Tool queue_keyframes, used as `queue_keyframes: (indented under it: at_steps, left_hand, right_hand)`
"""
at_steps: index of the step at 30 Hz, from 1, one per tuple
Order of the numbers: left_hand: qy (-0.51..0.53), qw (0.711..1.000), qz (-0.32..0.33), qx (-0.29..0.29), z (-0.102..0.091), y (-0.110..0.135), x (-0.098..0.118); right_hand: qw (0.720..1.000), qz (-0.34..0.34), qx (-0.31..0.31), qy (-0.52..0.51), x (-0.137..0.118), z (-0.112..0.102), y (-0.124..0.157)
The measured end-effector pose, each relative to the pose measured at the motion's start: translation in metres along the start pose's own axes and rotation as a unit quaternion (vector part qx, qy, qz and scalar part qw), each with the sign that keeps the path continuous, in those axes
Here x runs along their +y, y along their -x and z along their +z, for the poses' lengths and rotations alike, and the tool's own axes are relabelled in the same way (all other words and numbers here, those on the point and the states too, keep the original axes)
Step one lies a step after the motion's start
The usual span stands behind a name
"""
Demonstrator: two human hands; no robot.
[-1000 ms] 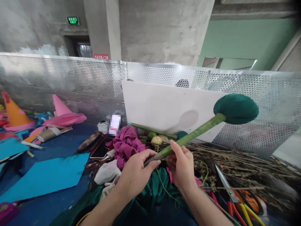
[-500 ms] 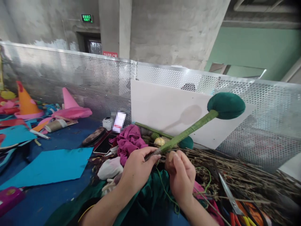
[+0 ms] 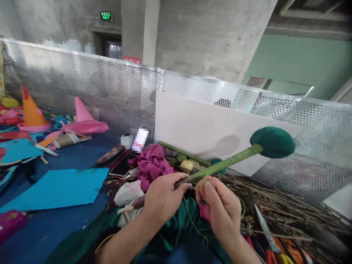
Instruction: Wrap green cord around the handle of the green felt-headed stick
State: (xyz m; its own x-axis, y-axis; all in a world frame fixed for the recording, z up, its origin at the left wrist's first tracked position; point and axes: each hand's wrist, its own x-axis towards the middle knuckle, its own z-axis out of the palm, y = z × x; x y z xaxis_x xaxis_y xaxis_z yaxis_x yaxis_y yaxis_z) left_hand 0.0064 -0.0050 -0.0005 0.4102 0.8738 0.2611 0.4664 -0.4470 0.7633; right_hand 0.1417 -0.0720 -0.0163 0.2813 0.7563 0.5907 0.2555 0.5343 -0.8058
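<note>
My left hand (image 3: 165, 200) is closed around a stick (image 3: 225, 165) wrapped in green thread, its lower part wound in brown and purplish thread. The stick slants up to the right and ends in a dark green, cloth-covered padded head (image 3: 272, 142). Just right of the grip, below the stick, my right hand (image 3: 221, 209) has its fingers curled in a pinch. Loose green thread (image 3: 189, 211) hangs between the hands and shows again behind the right one; the pinched end itself is hidden. Dark green cloth (image 3: 176, 229) lies under both wrists.
Scissors (image 3: 265, 227) and dry stalks (image 3: 275, 198) lie at right. Magenta cloth (image 3: 154, 163), a phone (image 3: 122, 167) and a white bundle (image 3: 128, 193) are left of the stick. Blue sheet (image 3: 60, 189) and felt cones (image 3: 33, 112) lie farther left. Behind stands a perforated metal barrier (image 3: 123, 80).
The stick has tilted lower, its green head moving down and right. My right hand has shifted slightly right, while my left still grips the stick. The camera view has shifted slightly.
</note>
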Motion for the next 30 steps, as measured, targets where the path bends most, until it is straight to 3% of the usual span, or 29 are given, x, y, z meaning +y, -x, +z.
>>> queue_keyframes:
  at_steps: [2,6,11,17,24,30]
  left_hand:
    - [-0.032,0.999,0.012,-0.007,0.0,0.001,0.001]
    - [-0.098,0.994,0.038,-0.019,0.001,0.003,0.002]
    - [-0.123,0.99,0.063,-0.041,0.003,0.004,0.003]
    - [-0.168,0.981,0.07,-0.062,-0.001,0.005,0.008]
    - [-0.184,0.975,0.112,-0.059,0.0,0.005,0.003]
    - [-0.241,0.942,0.232,-0.012,0.008,0.009,-0.005]
  right_hand:
    - [0.998,-0.016,-0.054,0.017,-0.007,-0.01,-0.009]
    - [0.995,-0.033,-0.06,0.069,-0.01,-0.022,-0.022]
    - [0.991,-0.069,-0.064,0.093,-0.005,-0.023,-0.028]
    - [0.985,-0.085,-0.126,0.082,-0.008,-0.022,-0.028]
    - [0.989,-0.068,-0.073,0.107,-0.005,-0.023,-0.029]
    - [0.99,-0.019,-0.072,0.123,0.0,-0.023,-0.033]
